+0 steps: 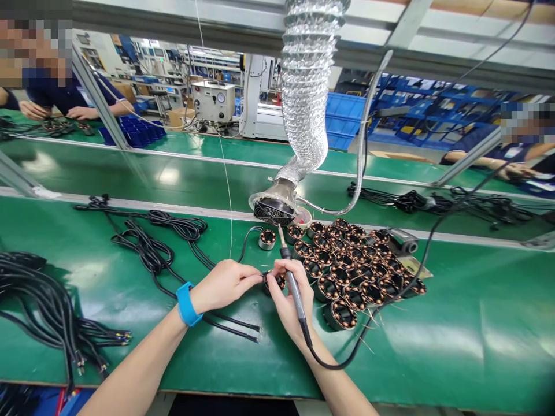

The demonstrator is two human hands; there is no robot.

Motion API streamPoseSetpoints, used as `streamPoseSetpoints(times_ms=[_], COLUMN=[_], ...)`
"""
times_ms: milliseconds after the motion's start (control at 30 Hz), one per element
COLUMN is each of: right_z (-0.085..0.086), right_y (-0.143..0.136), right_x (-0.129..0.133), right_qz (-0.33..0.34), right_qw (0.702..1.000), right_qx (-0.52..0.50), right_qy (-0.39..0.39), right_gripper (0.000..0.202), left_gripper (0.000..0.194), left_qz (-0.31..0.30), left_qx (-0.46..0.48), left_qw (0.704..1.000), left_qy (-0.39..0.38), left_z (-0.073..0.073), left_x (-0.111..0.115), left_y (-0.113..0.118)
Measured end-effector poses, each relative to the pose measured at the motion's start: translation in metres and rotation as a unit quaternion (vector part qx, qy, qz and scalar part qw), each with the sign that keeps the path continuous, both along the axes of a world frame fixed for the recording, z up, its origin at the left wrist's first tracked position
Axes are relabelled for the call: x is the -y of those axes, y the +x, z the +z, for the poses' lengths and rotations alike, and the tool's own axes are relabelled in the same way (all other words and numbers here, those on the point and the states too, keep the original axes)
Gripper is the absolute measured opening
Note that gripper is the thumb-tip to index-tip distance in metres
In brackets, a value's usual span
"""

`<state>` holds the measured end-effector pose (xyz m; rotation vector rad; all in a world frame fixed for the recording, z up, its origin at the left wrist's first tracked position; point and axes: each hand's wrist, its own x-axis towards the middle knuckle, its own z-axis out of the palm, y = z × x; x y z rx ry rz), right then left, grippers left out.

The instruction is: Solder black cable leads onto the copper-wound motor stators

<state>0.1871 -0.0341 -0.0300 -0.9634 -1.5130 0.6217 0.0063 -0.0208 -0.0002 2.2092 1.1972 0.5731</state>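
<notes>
My left hand (pixel 225 284), with a blue wristband (pixel 189 304), pinches what looks like the end of a black cable (pixel 200 254) against a wire-wound motor stator (pixel 274 283). Fingers partly hide both. My right hand (pixel 291 297) holds a soldering iron (pixel 295 289) across its back, the tip pointing up and away from the stator; its thumb and fingertips also touch the stator. Another stator (pixel 267 239) stands just beyond, with a short black cable (pixel 247 240) attached. A group of several stators (pixel 342 274) with copper windings sits on the right.
A fume fan (pixel 274 211) hangs from a silver duct (pixel 306 86) above the work. Coiled black cables (pixel 143 248) and a cable bundle (pixel 39 306) lie left. A soldering iron holder (pixel 403 242) stands behind the stators. The iron's cord loops right. Co-workers sit across the bench.
</notes>
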Motion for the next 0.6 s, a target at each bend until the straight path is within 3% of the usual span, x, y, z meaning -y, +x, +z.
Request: streamPoseSetpoints(times_ms=[133,300,367,500,600], right_z=[-0.0014,-0.0056,-0.0063,-0.0066,-0.0068], right_y=[-0.0002,0.0002,0.0001,0.0,0.0], right_x=[-0.0004,-0.0001,0.0007,0.0027,0.0036], right_qz=[-0.004,0.007,0.02,0.045,0.054], right_qw=[1.0,1.0,0.999,0.998,0.997], right_qx=[-0.007,-0.02,-0.027,-0.041,-0.046], right_qy=[-0.006,-0.018,-0.022,-0.013,-0.013], right_gripper=[0.023,0.022,0.021,0.022,0.023], left_gripper=[0.035,0.034,0.029,0.033,0.031], left_qz=[-0.009,0.103,0.102,0.013,-0.007], left_qx=[0.005,0.126,0.183,0.228,0.261], left_qw=[1.0,0.986,0.978,0.965,0.943], left_qy=[0.011,0.041,0.004,-0.127,-0.207], left_z=[0.0011,0.0013,0.0011,0.0017,0.0012], left_x=[-0.0008,-0.0041,-0.0051,-0.0063,-0.0069], left_y=[-0.0044,-0.0059,-0.0036,0.0002,-0.0003])
